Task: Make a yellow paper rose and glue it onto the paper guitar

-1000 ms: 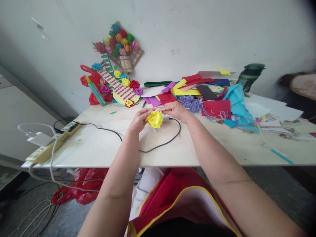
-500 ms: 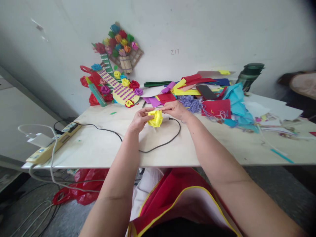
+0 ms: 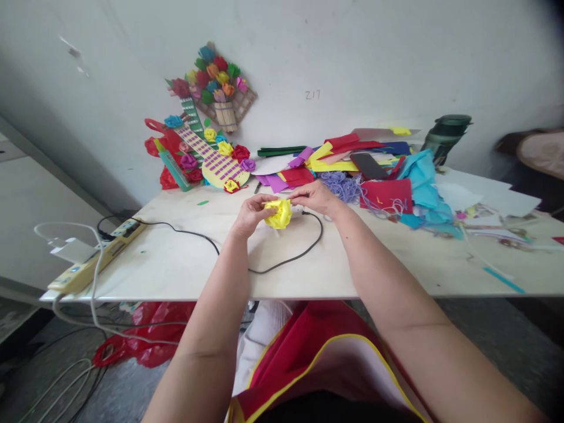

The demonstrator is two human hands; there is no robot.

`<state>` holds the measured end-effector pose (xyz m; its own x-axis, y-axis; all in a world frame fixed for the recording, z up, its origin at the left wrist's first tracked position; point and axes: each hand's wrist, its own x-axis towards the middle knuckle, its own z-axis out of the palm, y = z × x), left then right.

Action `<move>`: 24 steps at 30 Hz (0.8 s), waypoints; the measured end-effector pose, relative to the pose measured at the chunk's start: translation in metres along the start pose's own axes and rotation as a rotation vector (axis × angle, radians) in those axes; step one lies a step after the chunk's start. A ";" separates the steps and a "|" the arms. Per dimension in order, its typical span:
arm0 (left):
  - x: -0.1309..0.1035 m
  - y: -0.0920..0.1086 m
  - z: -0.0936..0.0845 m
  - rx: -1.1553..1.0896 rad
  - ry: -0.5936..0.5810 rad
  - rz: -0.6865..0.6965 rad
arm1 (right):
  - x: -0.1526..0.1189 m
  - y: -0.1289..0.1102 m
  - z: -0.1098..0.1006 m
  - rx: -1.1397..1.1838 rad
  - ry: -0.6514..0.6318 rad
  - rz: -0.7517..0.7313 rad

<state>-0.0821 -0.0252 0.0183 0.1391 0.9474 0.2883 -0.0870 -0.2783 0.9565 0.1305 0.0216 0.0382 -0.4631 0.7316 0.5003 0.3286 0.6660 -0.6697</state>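
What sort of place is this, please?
Probably a craft workspace: the left hand holds a yellow flower, coloured sheets lie on the table, and more flowers are by the wall.

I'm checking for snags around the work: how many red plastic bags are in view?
2: an upper bag at the table's back left, partly behind the slim green bottle; a lower bag below the table's front edge, at left. Others may be hidden.

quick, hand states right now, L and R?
Left hand: closed, holding the yellow flower by its side.
Right hand: fingertips at the flower's upper edge; whether they grip it or something small cannot be told.
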 end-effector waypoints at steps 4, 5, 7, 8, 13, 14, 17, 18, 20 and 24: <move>-0.001 0.003 0.002 -0.004 0.018 -0.002 | 0.000 -0.001 -0.001 0.029 -0.016 0.009; -0.002 0.004 0.003 -0.007 0.024 -0.002 | 0.000 -0.001 -0.001 0.038 -0.010 0.008; -0.002 0.004 0.003 -0.006 0.031 -0.001 | 0.000 -0.001 -0.001 0.056 0.011 0.007; -0.002 0.004 0.003 -0.003 0.031 0.001 | 0.000 -0.001 0.000 0.066 0.022 0.008; -0.001 0.002 0.002 0.037 0.013 0.030 | 0.001 -0.003 0.000 0.127 0.026 -0.005; -0.001 0.002 0.002 0.042 0.015 0.035 | 0.001 -0.003 0.000 0.132 0.024 -0.014; -0.001 0.001 0.001 0.044 0.025 0.036 | 0.002 -0.001 0.000 0.136 0.004 -0.039; -0.001 0.001 0.001 0.045 0.026 0.035 | 0.002 0.000 0.000 0.135 -0.003 -0.042; -0.001 0.001 0.000 0.043 0.022 0.040 | 0.002 0.002 -0.001 0.122 -0.016 -0.029; -0.001 0.002 0.001 0.048 0.021 0.046 | 0.001 0.005 -0.001 0.037 -0.029 0.007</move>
<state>-0.0817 -0.0271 0.0198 0.1157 0.9363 0.3315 -0.0457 -0.3284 0.9434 0.1325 0.0258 0.0355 -0.4848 0.7312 0.4799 0.3010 0.6546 -0.6934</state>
